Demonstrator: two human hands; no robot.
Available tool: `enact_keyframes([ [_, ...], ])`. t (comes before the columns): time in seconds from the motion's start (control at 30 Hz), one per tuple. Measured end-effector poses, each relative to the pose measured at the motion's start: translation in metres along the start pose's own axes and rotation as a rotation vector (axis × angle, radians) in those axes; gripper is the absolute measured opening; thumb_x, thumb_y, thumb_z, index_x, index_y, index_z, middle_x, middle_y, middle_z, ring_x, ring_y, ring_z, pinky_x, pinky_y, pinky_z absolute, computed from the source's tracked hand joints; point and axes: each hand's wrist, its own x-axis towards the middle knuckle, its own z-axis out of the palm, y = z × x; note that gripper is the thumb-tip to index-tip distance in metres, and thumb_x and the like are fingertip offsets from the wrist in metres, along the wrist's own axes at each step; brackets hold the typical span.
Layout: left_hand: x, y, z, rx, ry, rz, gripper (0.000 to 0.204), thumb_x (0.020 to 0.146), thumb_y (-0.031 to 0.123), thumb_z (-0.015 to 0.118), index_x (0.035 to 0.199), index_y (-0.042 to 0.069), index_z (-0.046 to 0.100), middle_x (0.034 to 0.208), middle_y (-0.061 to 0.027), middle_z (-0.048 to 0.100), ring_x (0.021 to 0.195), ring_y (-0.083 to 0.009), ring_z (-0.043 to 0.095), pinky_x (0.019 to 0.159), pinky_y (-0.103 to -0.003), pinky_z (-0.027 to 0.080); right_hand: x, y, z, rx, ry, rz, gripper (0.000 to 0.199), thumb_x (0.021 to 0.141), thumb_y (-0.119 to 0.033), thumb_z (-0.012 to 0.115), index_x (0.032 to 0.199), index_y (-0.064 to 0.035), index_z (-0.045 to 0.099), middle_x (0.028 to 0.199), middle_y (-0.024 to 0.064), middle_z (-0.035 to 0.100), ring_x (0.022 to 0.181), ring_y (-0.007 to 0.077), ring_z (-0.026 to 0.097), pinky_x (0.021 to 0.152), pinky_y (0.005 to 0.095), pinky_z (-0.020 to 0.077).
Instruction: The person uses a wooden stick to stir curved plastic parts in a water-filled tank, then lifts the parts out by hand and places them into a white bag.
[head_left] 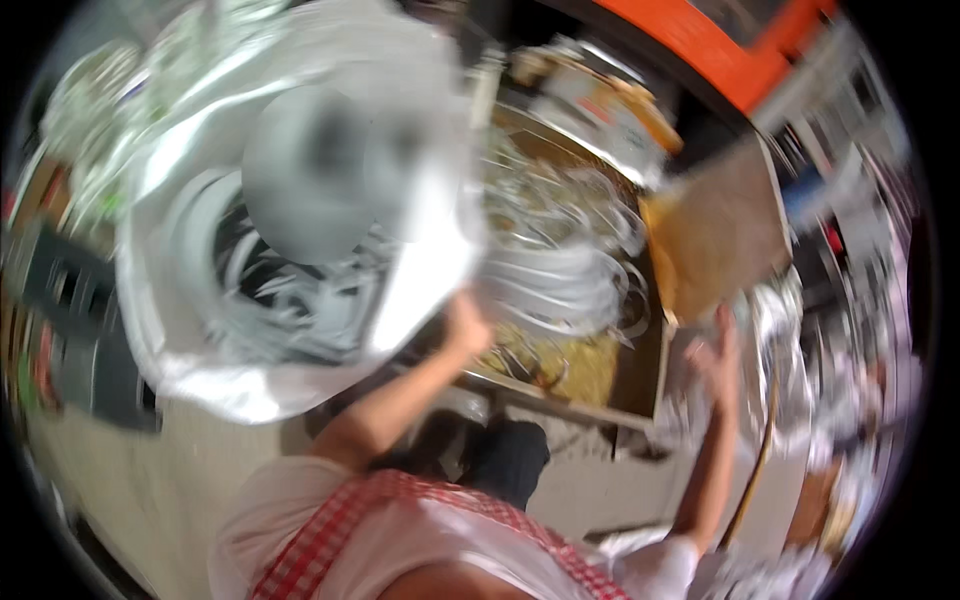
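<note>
Two hands up and everything's a smear, so take this with a grain of salt. I've got my left hand (466, 325) raised against the edge of a big shiny metal sheet (300, 250), right where it meets a tangle of silvery wire loops (560, 260). Looks to me like I'm mid-lift or steadying that sheet, which sits tilted in front of me on the left, with a round grey disc shape (310, 180) blurred across its middle. Whether my fingers are actually closed on the rim or just pressed to it, I can't tell.

My right hand (722, 355) hangs out to the side with fingers spread wide, holding nothing, near a brown board (725, 235) and above a thin yellowish rod (762, 450) running down by my forearm.

Judging from this, the next bit needs a firm hold on the sheet edge and the free hand coming in to support it, since it looks floppy and large.

Hard to make out: what the loops rest in (some tray with yellowish stuff), the clutter on the far right, and the orange frame (720, 50) up top, cut off by the rim.
</note>
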Motion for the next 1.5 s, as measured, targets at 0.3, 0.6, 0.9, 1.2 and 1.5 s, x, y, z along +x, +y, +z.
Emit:
enact_keyframes([
  [0.3,-0.005,0.179,-0.115,-0.334,-0.118,0.228,0.065,0.067,0.003,0.067,0.122,0.004,0.033,0.098,-0.0226,0.057,0.088,-0.0356,0.060,0.075,-0.040,0.048,0.011,-0.059,0.182,0.717,-0.166,0.229,0.072,0.074,-0.031,0.069,0.129,-0.0009,0.035,0.121,0.0141,0.047,0.109,0.0207,0.045,0.091,0.0324,0.0362],
  [0.6,0.057,0.275,-0.288,-0.025,0.311,0.959,0.056,0.063,0.004,0.064,0.113,-0.001,0.039,0.099,-0.0178,0.053,0.096,-0.0357,0.054,0.076,-0.040,0.046,0.130,-0.179,0.225,0.739,-0.225,-0.002,0.049,0.082,-0.025,0.060,0.120,0.0010,0.044,0.108,0.0119,0.054,0.095,0.0182,0.050,0.082,0.0294,0.0403],
  [0.9,0.181,0.259,-0.374,0.581,0.056,0.957,0.032,0.075,0.012,0.062,0.104,0.000,0.057,0.095,-0.0196,0.062,0.085,-0.0303,0.062,0.071,-0.036,0.049,0.177,-0.267,0.278,0.731,-0.246,0.091,0.037,0.082,-0.026,0.053,0.104,0.0032,0.052,0.082,0.0112,0.058,0.079,0.0205,0.056,0.070,0.0304,0.0444],
  [1.2,0.308,0.094,-0.268,1.274,-0.659,0.233,0.042,0.060,0.014,0.066,0.102,0.008,0.061,0.100,-0.0166,0.061,0.087,-0.0298,0.057,0.079,-0.039,0.045,0.180,-0.326,0.259,1.023,-0.271,-0.072,0.019,0.092,-0.022,0.048,0.089,-0.0050,0.055,0.077,-0.0021,0.053,0.070,0.0061,0.046,0.065,0.0218,0.0387],
  [1.5,0.291,0.061,-0.283,1.187,-0.443,0.624,0.045,0.070,0.019,0.068,0.110,0.005,0.055,0.111,-0.0176,0.055,0.103,-0.0321,0.050,0.088,-0.039,0.041,0.175,-0.239,0.235,1.047,-0.300,-0.006,0.040,0.091,-0.038,0.048,0.109,-0.0022,0.051,0.082,0.0068,0.063,0.064,0.0074,0.053,0.059,0.0208,0.0423],
])
